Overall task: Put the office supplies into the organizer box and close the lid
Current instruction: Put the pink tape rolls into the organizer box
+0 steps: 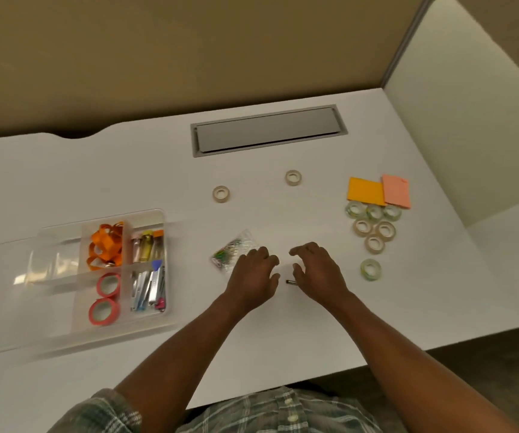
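A clear organizer box (145, 327) stands open at the left, its lid (17, 270) folded out to the left. Inside it are orange ribbon (106, 245), two red tape rolls (105, 300), staplers (150, 289) and a yellow item. My left hand (253, 276) hovers palm down, fingers apart, over the edge of a clear bag of coloured paper clips (231, 250). My right hand (317, 270) is spread beside it, just above a small dark object (291, 282) on the desk. Neither hand holds anything.
Several clear tape rolls (373, 228) cluster at the right, one more (370, 269) lies nearer, and two (221, 194) sit farther back. Orange (365, 190) and pink (396, 191) sticky notes lie at the right. A grey cable hatch (267, 130) is set into the white desk.
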Demonstrator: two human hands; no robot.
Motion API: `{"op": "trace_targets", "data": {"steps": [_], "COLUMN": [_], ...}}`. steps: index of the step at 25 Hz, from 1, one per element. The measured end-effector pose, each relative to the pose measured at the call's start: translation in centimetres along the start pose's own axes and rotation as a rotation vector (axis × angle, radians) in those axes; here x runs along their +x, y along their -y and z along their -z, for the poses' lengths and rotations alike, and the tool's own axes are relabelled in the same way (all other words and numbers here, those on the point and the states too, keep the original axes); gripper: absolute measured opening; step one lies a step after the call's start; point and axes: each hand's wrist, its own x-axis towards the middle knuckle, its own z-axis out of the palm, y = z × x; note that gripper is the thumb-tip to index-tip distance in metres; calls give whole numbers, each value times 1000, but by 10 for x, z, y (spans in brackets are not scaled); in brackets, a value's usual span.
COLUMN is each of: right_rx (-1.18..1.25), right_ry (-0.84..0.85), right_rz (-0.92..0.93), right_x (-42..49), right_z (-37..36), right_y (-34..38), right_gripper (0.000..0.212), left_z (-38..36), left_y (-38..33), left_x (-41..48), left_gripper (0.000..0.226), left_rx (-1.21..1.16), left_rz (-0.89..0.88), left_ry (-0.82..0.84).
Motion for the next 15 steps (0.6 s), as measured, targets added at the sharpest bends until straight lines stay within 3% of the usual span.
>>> {"op": "trace_targets", "data": {"steps": [4, 9, 15], "right_rx": [-25, -25, -29], "right_ry": [28, 69, 82], "right_rz": [-168, -136, -99], "right_x": [-16, -24, -21], "right_z": [11, 12, 12], "right_y": [-65, -96, -103], "right_gripper": [41, 44, 44], "left_z": [-33, -60, -65], "left_y": [-44, -68, -69], "left_x": [21, 30, 32], "left_gripper": [30, 23, 13], "left_rx": [43, 191, 235], "left_rz": [-113, -199, -151], "left_ry": [126, 202, 205]}}
